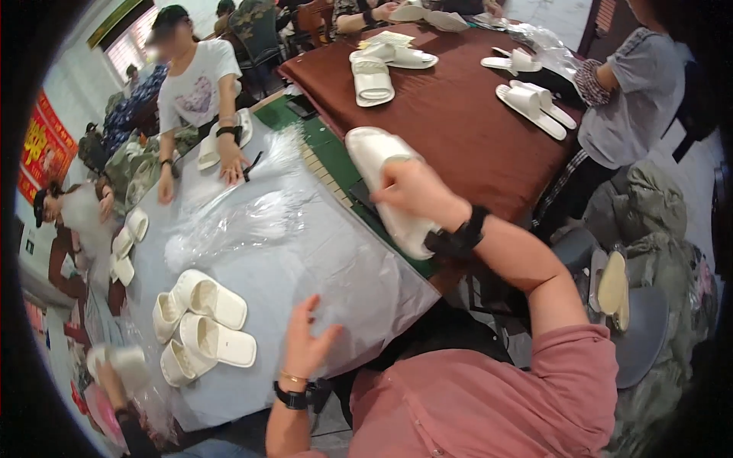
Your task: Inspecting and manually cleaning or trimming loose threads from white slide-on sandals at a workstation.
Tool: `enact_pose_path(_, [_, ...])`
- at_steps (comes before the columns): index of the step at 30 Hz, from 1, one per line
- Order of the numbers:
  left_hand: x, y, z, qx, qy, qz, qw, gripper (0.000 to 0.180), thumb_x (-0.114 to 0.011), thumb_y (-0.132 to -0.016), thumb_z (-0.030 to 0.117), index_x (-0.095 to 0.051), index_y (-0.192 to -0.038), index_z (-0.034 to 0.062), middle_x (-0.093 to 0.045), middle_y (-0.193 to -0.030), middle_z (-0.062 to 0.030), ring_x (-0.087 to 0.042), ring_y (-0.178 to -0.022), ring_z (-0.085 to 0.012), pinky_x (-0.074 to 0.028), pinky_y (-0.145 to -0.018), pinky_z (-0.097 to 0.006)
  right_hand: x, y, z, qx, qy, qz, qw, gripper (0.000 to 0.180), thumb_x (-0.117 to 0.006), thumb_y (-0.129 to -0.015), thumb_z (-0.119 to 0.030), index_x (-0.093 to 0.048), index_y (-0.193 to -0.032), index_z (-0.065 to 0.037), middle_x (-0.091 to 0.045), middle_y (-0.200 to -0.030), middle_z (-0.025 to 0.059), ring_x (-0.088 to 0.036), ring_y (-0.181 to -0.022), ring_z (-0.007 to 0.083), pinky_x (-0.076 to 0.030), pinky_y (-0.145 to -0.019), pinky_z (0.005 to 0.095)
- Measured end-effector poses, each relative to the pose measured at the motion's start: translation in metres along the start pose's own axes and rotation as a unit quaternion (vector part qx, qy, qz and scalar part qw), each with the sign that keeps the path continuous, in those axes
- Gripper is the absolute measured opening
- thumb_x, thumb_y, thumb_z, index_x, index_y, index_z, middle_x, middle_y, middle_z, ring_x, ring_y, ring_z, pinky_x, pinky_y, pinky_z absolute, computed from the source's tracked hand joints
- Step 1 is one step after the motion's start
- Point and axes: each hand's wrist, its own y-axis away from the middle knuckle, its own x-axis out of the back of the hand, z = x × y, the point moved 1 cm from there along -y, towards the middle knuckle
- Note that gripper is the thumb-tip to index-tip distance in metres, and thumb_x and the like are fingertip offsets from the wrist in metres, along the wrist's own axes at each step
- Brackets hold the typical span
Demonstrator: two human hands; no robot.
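Observation:
My right hand [420, 192] is closed on a white slipper [372, 149], held over the gap between the grey-covered table [343, 259] and the brown-covered table. The slipper hangs lengthwise, its far end pointing away from me. My left hand [307, 345] hovers over the near edge of the grey cover, fingers spread, with nothing in it. To its left, several white open-toe slippers [217, 342] lie bunched together on that cover. Farther off, a heap of clear plastic bags [237, 221] spreads across the grey table.
More white slippers [374, 82] rest on the brown-covered table [450, 114]. A co-worker [200, 84] reaches over the far side of the bags. Another person [637, 99] stands at the right. Beside me on the right are a grey chair [645, 336] and bundled green sacks [649, 206].

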Motion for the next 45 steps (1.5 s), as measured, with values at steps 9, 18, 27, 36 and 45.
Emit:
enact_pose_path(9, [-0.066, 0.021, 0.02, -0.035, 0.234, 0.119, 0.964, 0.112, -0.078, -0.07, 0.008, 0.0, -0.149, 0.002, -0.023, -0.149, -0.0174, -0.037, -0.131, -0.03, -0.036, -0.105, -0.04, -0.109, 0.054, -0.078, -0.101, -0.343, -0.133, 0.924, 0.021, -0.065, -0.085, -0.02, -0.063, -0.087, 0.002, -0.065, -0.082, 0.0114, -0.06, -0.075, 0.0172, -0.048, -0.069, 0.0309])
enact_pose_path(18, [-0.043, 0.056, -0.021, 0.039, 0.313, 0.265, 0.911, 0.065, -0.044, -0.081, -0.013, -0.029, -0.143, -0.0012, -0.045, -0.135, -0.0119, -0.048, -0.119, -0.0194, -0.037, -0.101, -0.031, -0.104, 0.067, -0.049, 0.053, -0.122, 0.001, 0.991, 0.047, -0.073, -0.074, -0.01, -0.054, -0.117, -0.003, -0.055, -0.107, 0.0154, -0.06, -0.092, 0.023, -0.05, -0.075, 0.0322])
enact_pose_path(27, [-0.02, 0.07, -0.01, 0.092, 0.384, 0.246, 0.885, 0.051, -0.054, -0.082, -0.007, -0.046, -0.132, -0.0038, -0.057, -0.119, -0.0081, -0.055, -0.108, -0.0146, -0.043, -0.094, -0.028, -0.133, 0.068, -0.035, -0.053, -0.245, -0.17, 0.953, 0.072, -0.071, -0.075, -0.014, -0.038, -0.138, -0.003, -0.052, -0.125, 0.0199, -0.056, -0.109, 0.0321, -0.047, -0.088, 0.0397])
enact_pose_path(36, [0.036, 0.074, -0.013, 0.08, 0.213, 0.342, 0.912, 0.04, -0.044, -0.083, -0.001, -0.05, -0.122, -0.0045, -0.057, -0.114, -0.0081, -0.055, -0.1, -0.0139, -0.044, -0.089, -0.027, -0.107, 0.052, -0.015, 0.013, -0.082, 0.025, 0.996, 0.052, -0.053, -0.077, -0.001, -0.048, -0.128, -0.004, -0.06, -0.11, 0.0208, -0.06, -0.098, 0.0375, -0.05, -0.083, 0.0443])
enact_pose_path(45, [0.058, -0.01, -0.049, 0.102, 0.168, 0.167, 0.966, 0.03, -0.049, -0.087, 0.006, -0.059, -0.115, -0.0031, -0.064, -0.1, -0.0067, -0.059, -0.087, -0.0122, -0.048, -0.079, -0.025, -0.118, 0.061, -0.029, 0.105, 0.093, -0.114, 0.983, 0.031, -0.057, -0.076, -0.004, -0.056, -0.107, -0.003, -0.059, -0.098, 0.0142, -0.059, -0.094, 0.0332, -0.051, -0.076, 0.0409])
